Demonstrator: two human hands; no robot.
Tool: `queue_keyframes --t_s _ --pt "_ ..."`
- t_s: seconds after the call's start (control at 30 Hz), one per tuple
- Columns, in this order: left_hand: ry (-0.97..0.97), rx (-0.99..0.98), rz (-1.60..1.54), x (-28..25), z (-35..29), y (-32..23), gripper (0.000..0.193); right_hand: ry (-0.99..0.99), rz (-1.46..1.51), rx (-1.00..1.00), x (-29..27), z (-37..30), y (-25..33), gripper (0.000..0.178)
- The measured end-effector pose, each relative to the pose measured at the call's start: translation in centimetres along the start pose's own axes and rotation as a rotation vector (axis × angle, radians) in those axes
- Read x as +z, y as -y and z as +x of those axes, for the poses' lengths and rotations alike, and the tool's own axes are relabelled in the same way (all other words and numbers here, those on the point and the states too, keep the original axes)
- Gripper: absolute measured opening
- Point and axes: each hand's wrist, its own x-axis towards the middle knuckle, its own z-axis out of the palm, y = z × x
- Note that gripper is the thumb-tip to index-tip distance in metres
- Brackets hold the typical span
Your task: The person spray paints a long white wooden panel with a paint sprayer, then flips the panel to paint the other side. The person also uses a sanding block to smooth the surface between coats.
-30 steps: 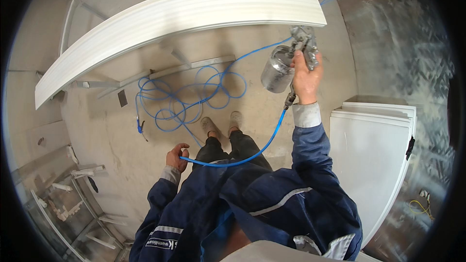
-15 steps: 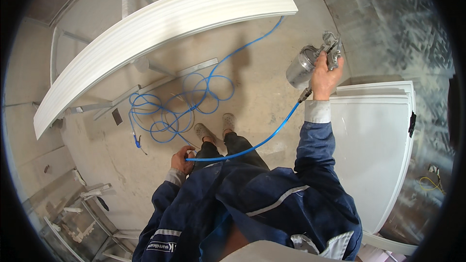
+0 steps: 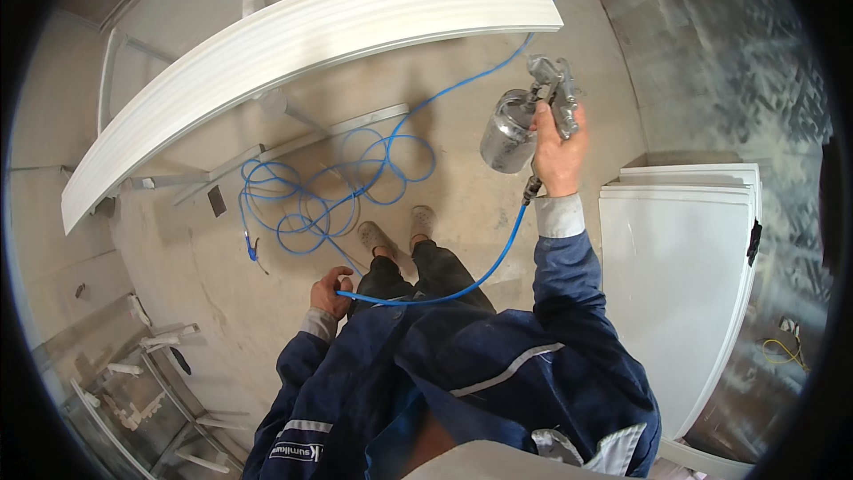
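Note:
A metal spray gun [image 3: 558, 93] with a silver paint cup [image 3: 508, 138] is gripped in my right hand [image 3: 560, 151], its fingers wrapped round the handle. From the bottom of the handle a blue air hose [image 3: 484, 283] droops in a curve to my left hand [image 3: 330, 294]. That hand is closed around the hose near my waist. Beyond both hands, a long white grooved panel [image 3: 311, 49] lies raised on a support; the gun is to the near side of its right end.
Loose coils of blue hose [image 3: 355, 191] lie on the concrete floor ahead of my feet. White flat panels [image 3: 680, 284] are stacked at my right, beside a paint-smeared wall [image 3: 737, 62]. A metal frame rack [image 3: 160, 400] stands at the lower left.
My right hand has moved left with the spray gun, away from the right wall. The hose between my hands now sags in a tighter bend. My left hand stays almost in place.

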Motion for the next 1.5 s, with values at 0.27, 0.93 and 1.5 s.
queue_keyframes --t_s 0.27,0.93,1.5 --pt "-0.076 -0.05 -0.059 -1.3 -1.5 3.8 0.023 0.246 0.074 0.023 6.3 -4.0 1.2 0.026" --pt "-0.053 -0.032 0.01 -0.6 -0.9 2.2 0.024 0.1 0.088 0.004 4.2 -1.6 -1.3 0.02" --pt "0.072 0.243 0.049 -0.1 4.3 -6.2 0.021 -0.362 -0.187 -0.163 -8.6 7.4 -1.5 0.019"
